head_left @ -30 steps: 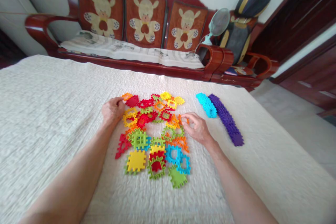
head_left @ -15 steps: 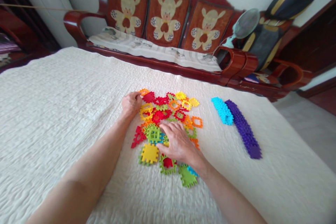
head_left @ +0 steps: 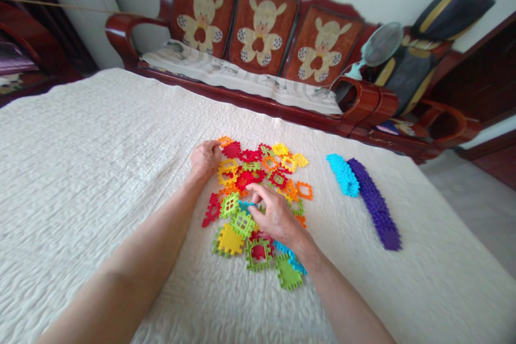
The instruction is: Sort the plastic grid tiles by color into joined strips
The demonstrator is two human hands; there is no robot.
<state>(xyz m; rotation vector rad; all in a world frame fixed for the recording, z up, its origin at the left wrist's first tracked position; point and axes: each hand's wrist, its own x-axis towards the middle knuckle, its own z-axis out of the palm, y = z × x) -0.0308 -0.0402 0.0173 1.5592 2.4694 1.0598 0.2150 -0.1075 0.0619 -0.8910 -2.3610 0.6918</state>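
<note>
A pile of flat, notched plastic building tiles lies in the middle of the white quilted cover. At its left edge is my left hand, fingers curled closed beside an orange tile; what they hold, if anything, is hidden. Over the pile's middle hovers my right hand, thumb and index finger apart with nothing visible between them. Near those fingertips lie a green window tile and another green window tile. Closer to me are a solid yellow tile, a green frame tile and a solid green tile.
Right of the pile lie a light-blue row of tiles and a longer purple row. Beyond the quilted cover stands a wooden sofa with bear-patterned cushions. A small fan stands by its right armrest.
My right hand has lifted and drawn its fingers in. The two green window tiles, stacked before, now lie apart, one nearer me. My left hand stays at the pile's left edge.
</note>
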